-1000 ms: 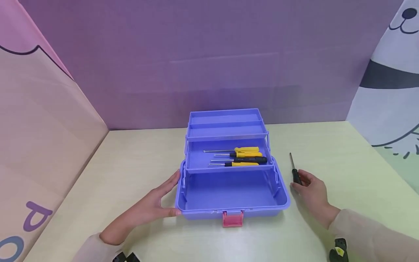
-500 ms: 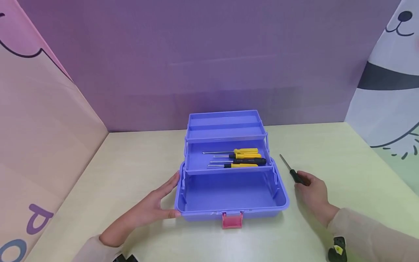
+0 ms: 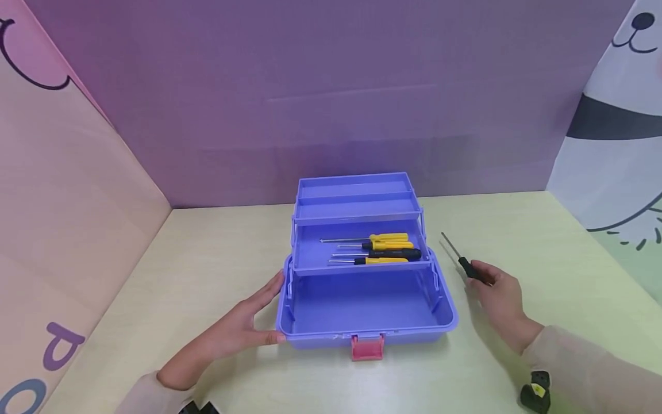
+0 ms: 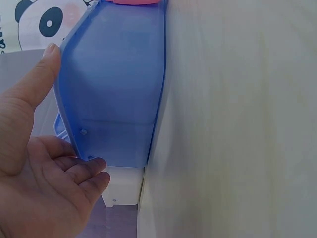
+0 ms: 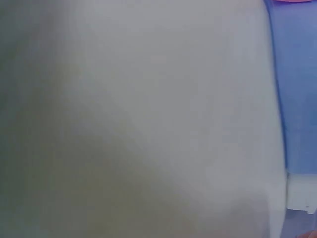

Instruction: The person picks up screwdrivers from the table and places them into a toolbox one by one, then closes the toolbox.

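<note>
A blue toolbox (image 3: 367,340) with a pink latch (image 3: 368,348) stands open, its tiers unfolded towards the back. Several screwdrivers (image 3: 389,245) with yellow or black handles lie side by side in its middle tray (image 3: 312,247). My left hand (image 3: 240,328) is spread against the toolbox's left side, the thumb at the front corner and the fingers further back; the left wrist view shows the thumb (image 4: 42,74) at the rim. To the right of the toolbox, my right hand (image 3: 499,290) pinches a black-handled screwdriver (image 3: 469,269) by its handle, the shaft pointing back and left.
The toolbox rests on a pale wood-look table (image 3: 222,259). Behind it rises a purple panel (image 3: 258,103), with printed panels at both sides. The right wrist view is blurred, with the toolbox (image 5: 299,89) along its right edge.
The screwdriver in my right hand has swung its tip to the left, then moved slightly further back over the table. My left hand and the toolbox have stayed put.
</note>
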A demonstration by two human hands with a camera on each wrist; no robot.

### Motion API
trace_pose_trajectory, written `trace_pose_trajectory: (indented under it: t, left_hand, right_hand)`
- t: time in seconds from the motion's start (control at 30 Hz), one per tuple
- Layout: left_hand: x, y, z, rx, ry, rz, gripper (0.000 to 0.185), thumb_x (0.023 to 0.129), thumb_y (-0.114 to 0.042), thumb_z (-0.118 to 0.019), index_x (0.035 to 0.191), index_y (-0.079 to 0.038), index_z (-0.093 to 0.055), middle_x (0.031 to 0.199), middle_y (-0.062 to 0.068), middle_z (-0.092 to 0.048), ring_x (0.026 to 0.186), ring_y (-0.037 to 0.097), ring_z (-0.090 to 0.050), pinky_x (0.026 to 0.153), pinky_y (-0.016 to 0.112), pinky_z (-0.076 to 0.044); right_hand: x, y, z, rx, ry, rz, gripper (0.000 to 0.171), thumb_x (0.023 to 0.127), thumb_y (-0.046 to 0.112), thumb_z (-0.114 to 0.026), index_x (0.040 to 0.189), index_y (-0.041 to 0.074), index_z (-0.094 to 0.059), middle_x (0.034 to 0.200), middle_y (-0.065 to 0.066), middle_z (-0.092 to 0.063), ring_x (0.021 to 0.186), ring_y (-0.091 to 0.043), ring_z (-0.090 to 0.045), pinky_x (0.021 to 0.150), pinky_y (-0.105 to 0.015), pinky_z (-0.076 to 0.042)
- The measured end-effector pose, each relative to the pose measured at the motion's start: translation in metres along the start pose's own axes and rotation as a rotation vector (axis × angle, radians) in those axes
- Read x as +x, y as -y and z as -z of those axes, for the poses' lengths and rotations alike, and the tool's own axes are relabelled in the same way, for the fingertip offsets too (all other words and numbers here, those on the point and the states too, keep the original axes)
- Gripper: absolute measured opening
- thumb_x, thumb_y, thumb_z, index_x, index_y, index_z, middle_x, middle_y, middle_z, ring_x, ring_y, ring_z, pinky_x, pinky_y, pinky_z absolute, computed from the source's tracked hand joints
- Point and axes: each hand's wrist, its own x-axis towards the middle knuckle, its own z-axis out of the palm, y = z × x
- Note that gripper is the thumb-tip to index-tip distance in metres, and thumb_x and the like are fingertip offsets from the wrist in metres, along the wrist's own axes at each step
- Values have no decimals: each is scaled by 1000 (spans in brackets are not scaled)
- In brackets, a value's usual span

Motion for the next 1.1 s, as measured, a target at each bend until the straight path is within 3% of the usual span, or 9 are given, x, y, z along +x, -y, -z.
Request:
trace_pose_trajectory:
  t: [0.13, 0.6, 0.73, 0.87, 1.1]
  left_hand:
    - [-1, 0, 0, 1, -2, 1, 97, 79, -24, -76, 151, -8, -14, 157, 15, -10, 142, 12, -8, 106, 16, -15]
    - [1, 0, 0, 3, 7, 2, 98, 79, -23, -76, 151, -8, -12, 157, 13, -8, 142, 29, -12, 108, 23, -18]
    - [1, 0, 0, 17, 4, 3, 99, 78, -24, -77, 151, -8, -12, 157, 14, -9, 142, 33, -13, 109, 26, -18]
    - [1, 0, 0, 16, 6, 2, 99, 78, -23, -77, 151, -8, -12, 157, 15, -9, 142, 35, -13, 109, 28, -19]
    - [1, 0, 1, -18, 7, -8, 98, 79, -21, -76, 151, -7, -11, 157, 15, -8, 142, 27, -11, 108, 20, -17]
  right_hand:
    - [3, 3, 0, 68, -19, 22, 42, 89, -2, -55, 130, -9, -49, 130, -27, -52, 83, 20, -45, 70, -3, -42]
    - [5, 11, 5, 121, -6, 9, 43, 91, 1, -55, 133, -7, -48, 132, -27, -49, 83, 18, -47, 72, -6, -46]
    - [8, 17, 10, 192, 9, 6, 45, 91, 3, -56, 134, -7, -46, 118, -3, -61, 86, 16, -50, 75, -6, -46]
    - [9, 21, 12, 275, 32, 20, 47, 90, -1, -57, 134, -11, -43, 94, 26, -57, 85, 11, -53, 75, -7, -47]
    - [8, 27, 14, 355, 25, 55, 44, 88, -4, -59, 131, -8, -49, 89, 28, -59, 86, 10, -56, 75, -7, -47]
